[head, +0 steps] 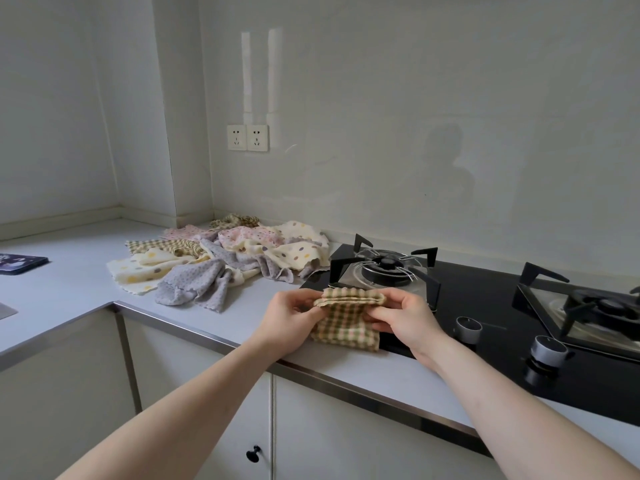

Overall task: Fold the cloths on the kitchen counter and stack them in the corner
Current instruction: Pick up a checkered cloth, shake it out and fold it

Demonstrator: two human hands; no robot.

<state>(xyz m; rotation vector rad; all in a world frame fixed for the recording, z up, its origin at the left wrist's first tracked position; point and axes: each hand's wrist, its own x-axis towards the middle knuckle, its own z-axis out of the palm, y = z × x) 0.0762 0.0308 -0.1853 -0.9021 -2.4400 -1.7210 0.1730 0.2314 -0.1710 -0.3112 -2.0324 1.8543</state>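
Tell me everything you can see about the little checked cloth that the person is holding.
The checked cloth is a small woven-looking square in green, cream and a little pink. It is folded over, with doubled layers showing along its top edge. The left hand and the right hand pinch its two upper corners, so it hangs in front of the counter, by the edge of the black hob.

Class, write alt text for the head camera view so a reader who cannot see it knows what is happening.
Two bare hands, left hand and right hand, hold a partly folded checked cloth over the counter edge beside a black gas hob. Behind it, a heap of unfolded spotted and checked cloths lies on the counter near the wall corner.
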